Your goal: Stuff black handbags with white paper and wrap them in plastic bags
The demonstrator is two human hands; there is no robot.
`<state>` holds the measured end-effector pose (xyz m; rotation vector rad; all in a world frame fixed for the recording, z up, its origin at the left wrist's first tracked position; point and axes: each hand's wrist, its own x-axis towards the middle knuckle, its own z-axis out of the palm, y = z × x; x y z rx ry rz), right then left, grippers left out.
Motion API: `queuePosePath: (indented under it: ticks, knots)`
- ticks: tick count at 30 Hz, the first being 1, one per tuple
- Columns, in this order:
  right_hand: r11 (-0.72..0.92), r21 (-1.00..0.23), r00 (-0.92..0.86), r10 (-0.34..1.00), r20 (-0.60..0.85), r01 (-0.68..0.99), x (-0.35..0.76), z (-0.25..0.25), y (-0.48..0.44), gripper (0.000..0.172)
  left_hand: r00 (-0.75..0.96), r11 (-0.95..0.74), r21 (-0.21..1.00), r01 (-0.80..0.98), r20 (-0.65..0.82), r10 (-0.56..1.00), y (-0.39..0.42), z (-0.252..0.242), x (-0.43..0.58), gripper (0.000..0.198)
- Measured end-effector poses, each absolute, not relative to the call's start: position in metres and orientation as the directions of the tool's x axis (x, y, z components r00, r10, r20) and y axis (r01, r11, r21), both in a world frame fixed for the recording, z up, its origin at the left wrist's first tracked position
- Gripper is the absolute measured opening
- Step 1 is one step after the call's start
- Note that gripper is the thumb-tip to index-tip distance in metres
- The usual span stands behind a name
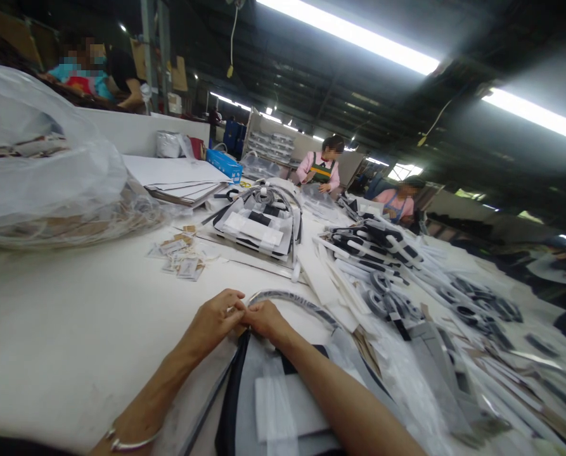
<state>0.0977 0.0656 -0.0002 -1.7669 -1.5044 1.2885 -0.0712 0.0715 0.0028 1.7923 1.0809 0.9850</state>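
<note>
A grey handbag (245,405) with black edges lies in front of me, with white wrapping on its front. Its arched handle (296,296) is covered in clear plastic. My left hand (220,315) and my right hand (267,322) meet at the handle's left base, fingertips touching. The right fingers are closed around the handle's lower end. On the left, thumb and fingers are pinched; whatever is between them is too small and hidden to name. A bracelet (133,443) circles my left wrist. My right forearm crosses over the bag and covers part of it.
Several small packets (190,267) lie beyond my left hand. Another wrapped handbag (251,228) sits farther back. Large plastic bags (49,190) bulge at left, near stacked white sheets (178,172). Wrapped straps (378,240) crowd the right. A co-worker (321,168) works across the table.
</note>
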Motion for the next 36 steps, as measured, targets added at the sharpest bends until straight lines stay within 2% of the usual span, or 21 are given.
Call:
queuePosePath:
  ticks: [4, 5, 7, 10, 12, 14, 16, 20, 22, 24, 26, 28, 30, 31, 33, 34, 36]
  knots:
    - [-0.24, -0.887, -0.15, 0.936, -0.32, 0.394, 0.107, -0.001, 0.059, 0.04, 0.292, 0.051, 0.951, 0.306, -0.145, 0.945, 0.073, 0.003, -0.075, 0.053]
    - [-0.224, -0.905, -0.184, 0.934, -0.305, 0.363, 0.108, 0.001, 0.058, 0.037, 0.315, 0.088, 0.945, 0.314, -0.192, 0.929, 0.074, 0.002, -0.076, 0.056]
    - [-0.204, -0.926, -0.239, 0.928, -0.287, 0.319, 0.11, 0.005, 0.056, 0.029, 0.399, 0.08, 0.937, 0.341, -0.222, 0.89, 0.074, 0.002, -0.077, 0.048]
    - [-0.205, -0.919, -0.239, 0.925, -0.294, 0.337, 0.114, 0.02, 0.054, 0.019, 0.466, -0.013, 0.947, 0.32, -0.146, 0.873, 0.074, 0.002, -0.077, 0.036]
    - [-0.179, -0.904, -0.178, 0.948, -0.264, 0.389, 0.122, 0.033, 0.049, 0.018, 0.406, -0.155, 0.938, 0.312, 0.016, 0.914, 0.075, 0.002, -0.078, 0.03]
    - [-0.12, -0.868, -0.116, 0.973, -0.199, 0.482, 0.136, 0.048, 0.037, 0.018, 0.308, -0.312, 0.872, 0.377, 0.199, 0.93, 0.072, 0.0, -0.079, 0.026]
    - [-0.035, -0.801, -0.116, 0.985, -0.129, 0.597, 0.154, 0.061, 0.016, 0.018, 0.266, -0.386, 0.804, 0.452, 0.292, 0.919, 0.064, -0.002, -0.082, 0.027]
    - [0.045, -0.672, -0.147, 0.985, -0.095, 0.739, 0.187, 0.07, -0.036, 0.022, 0.387, -0.422, 0.797, 0.432, 0.258, 0.885, 0.032, 0.002, -0.092, 0.031]
    - [0.072, -0.646, -0.144, 0.988, -0.06, 0.76, 0.198, 0.062, -0.055, 0.022, 0.46, -0.393, 0.852, 0.345, 0.212, 0.862, 0.015, 0.007, -0.1, 0.026]
    - [0.121, -0.639, -0.133, 0.991, 0.029, 0.76, 0.203, 0.049, -0.067, 0.02, 0.496, -0.291, 0.931, 0.22, 0.15, 0.855, 0.003, 0.011, -0.109, 0.017]
    - [0.161, -0.651, -0.109, 0.987, 0.12, 0.742, 0.206, 0.036, -0.071, 0.018, 0.447, -0.183, 0.979, 0.087, 0.126, 0.886, -0.002, 0.01, -0.118, 0.015]
    - [0.185, -0.673, -0.089, 0.98, 0.176, 0.716, 0.206, 0.028, -0.071, 0.017, 0.326, -0.126, 0.992, -0.008, 0.122, 0.938, -0.003, 0.005, -0.126, 0.02]
    - [0.199, -0.696, -0.08, 0.977, 0.2, 0.69, 0.205, 0.024, -0.069, 0.015, 0.235, -0.079, 0.997, -0.015, 0.08, 0.969, -0.002, -0.002, -0.132, 0.024]
    - [0.205, -0.703, -0.079, 0.975, 0.208, 0.681, 0.204, 0.024, -0.067, 0.015, 0.223, -0.059, 0.997, 0.047, 0.047, 0.974, -0.003, -0.004, -0.133, 0.024]
    - [0.208, -0.716, -0.072, 0.974, 0.216, 0.666, 0.203, 0.025, -0.065, 0.015, 0.199, -0.051, 0.944, 0.326, -0.016, 0.98, -0.004, -0.006, -0.135, 0.021]
    - [0.198, -0.732, -0.067, 0.977, 0.204, 0.652, 0.203, 0.027, -0.065, 0.015, 0.166, -0.065, 0.864, 0.5, -0.022, 0.986, -0.005, -0.005, -0.134, 0.02]
    - [0.159, -0.788, -0.058, 0.986, 0.155, 0.594, 0.206, 0.033, -0.065, 0.017, 0.109, -0.14, 0.626, 0.767, 0.088, 0.99, -0.007, 0.001, -0.13, 0.028]
